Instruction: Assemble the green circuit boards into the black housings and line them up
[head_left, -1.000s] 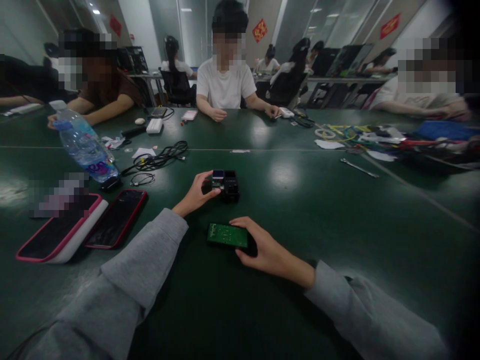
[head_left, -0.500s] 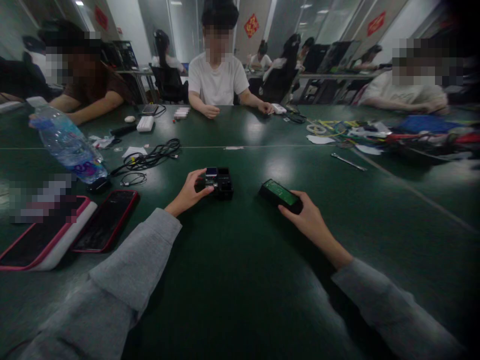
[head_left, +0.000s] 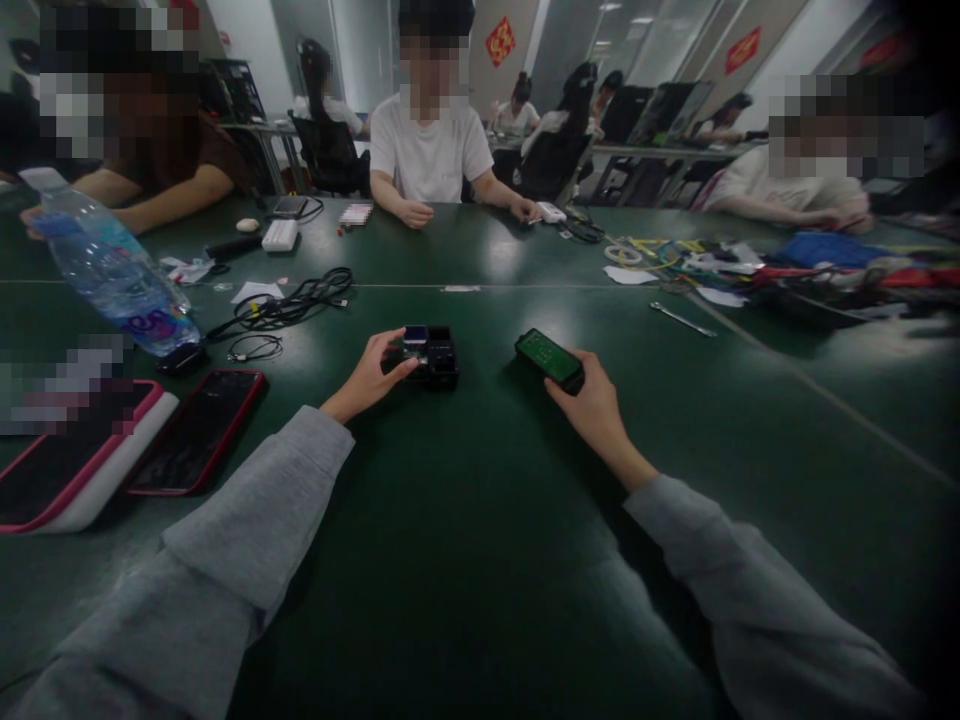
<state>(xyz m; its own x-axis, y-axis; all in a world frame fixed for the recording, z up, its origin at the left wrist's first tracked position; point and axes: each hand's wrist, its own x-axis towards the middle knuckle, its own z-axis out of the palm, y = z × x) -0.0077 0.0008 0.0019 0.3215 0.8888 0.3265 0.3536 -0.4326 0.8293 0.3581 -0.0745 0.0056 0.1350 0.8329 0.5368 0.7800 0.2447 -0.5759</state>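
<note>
My left hand (head_left: 366,378) is closed on the left side of a black electronic case (head_left: 442,362), thumb in front and fingers behind. The case has a small screen and an exposed board on its left half and dark recesses on its right; it rests on the green table. To its right, my right hand (head_left: 600,405) grips the near right end of a black housing (head_left: 576,380) with thumb and fingers. A green circuit board (head_left: 550,352) fills its upper face. The housing is tilted and apart from the case; whether it touches the table I cannot tell.
On my left are a water bottle (head_left: 120,265), a red-edged phone (head_left: 199,432), another pink-edged phone (head_left: 75,455) and black cables (head_left: 300,300). A wrench (head_left: 682,319) and tangled wires (head_left: 690,255) lie at the right. A person (head_left: 427,150) sits opposite, others at the sides.
My right hand has moved the housing slightly away from me and its board faces up more. My left hand stays on the black case. The whole view has shifted a little.
</note>
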